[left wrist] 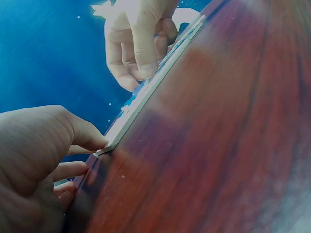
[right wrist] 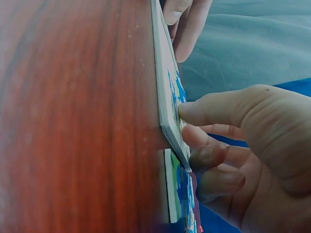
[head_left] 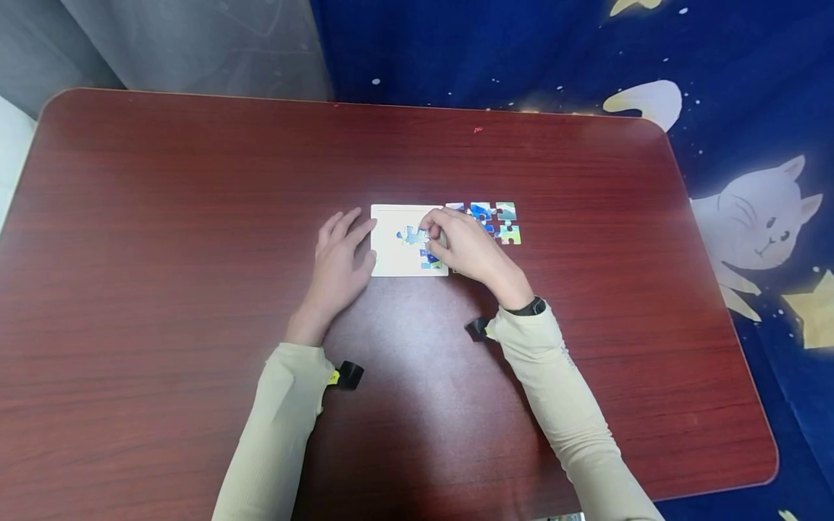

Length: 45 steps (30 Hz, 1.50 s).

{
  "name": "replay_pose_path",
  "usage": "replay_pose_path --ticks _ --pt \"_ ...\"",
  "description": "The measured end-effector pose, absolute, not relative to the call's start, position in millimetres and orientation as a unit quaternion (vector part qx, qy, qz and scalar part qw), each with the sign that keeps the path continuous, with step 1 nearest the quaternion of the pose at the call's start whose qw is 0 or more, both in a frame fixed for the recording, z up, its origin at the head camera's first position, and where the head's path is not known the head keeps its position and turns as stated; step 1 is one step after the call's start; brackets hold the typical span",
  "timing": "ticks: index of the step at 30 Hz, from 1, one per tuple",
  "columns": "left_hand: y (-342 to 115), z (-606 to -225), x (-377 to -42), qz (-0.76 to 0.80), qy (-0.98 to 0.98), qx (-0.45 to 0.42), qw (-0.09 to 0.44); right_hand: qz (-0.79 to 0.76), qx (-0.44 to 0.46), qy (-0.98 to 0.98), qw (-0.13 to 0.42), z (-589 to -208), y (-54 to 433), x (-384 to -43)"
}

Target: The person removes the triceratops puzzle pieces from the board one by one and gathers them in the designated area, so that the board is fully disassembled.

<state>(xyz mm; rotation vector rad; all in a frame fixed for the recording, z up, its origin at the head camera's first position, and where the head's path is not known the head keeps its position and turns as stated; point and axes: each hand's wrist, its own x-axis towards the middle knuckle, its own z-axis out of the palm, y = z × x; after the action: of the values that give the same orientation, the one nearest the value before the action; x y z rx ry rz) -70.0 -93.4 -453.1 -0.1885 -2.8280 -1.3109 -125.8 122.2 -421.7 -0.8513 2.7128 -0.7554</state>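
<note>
A white puzzle board (head_left: 391, 253) lies flat on the table. A light-blue jigsaw piece (head_left: 412, 235) and a darker blue-green piece (head_left: 426, 264) show on its right half. My left hand (head_left: 342, 257) rests at the board's left side, its thumb at the near corner in the left wrist view. Over the board's right part, my right hand (head_left: 472, 250) has curled fingers and pinches the light-blue piece down at the board surface. My fingers partly hide that piece. In the right wrist view, the right thumb (right wrist: 194, 112) meets the pieces on the board.
Several loose jigsaw pieces (head_left: 505, 211) lie to the right of the board, some hidden beneath my right hand. The reddish wooden table (head_left: 195, 181) extends around the board. Behind stand a grey curtain (head_left: 215, 43) and a blue curtain (head_left: 489, 51) with stars and a cat.
</note>
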Motion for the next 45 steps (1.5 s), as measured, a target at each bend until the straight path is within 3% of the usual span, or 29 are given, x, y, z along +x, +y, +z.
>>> replay_pose_path --ticks 6,26,36,45 --pt "-94.4 -453.0 -69.5 -0.420 -0.906 -0.061 0.011 -0.260 -0.280 0.919 0.093 -421.2 119.3 -125.1" --pt "-94.4 -452.4 -68.9 -0.414 -0.908 -0.064 0.015 -0.249 -0.347 0.904 -0.014 -418.6 116.8 -122.5" --pt "-92.6 -452.1 -70.2 -0.415 -0.907 -0.069 0.014 -0.296 -0.316 0.898 -0.078 -404.6 146.4 -122.7" --pt "-94.5 -451.0 -68.7 -0.419 -0.906 -0.064 0.011 -0.305 -0.283 0.908 -0.051 -399.6 189.4 -119.3"
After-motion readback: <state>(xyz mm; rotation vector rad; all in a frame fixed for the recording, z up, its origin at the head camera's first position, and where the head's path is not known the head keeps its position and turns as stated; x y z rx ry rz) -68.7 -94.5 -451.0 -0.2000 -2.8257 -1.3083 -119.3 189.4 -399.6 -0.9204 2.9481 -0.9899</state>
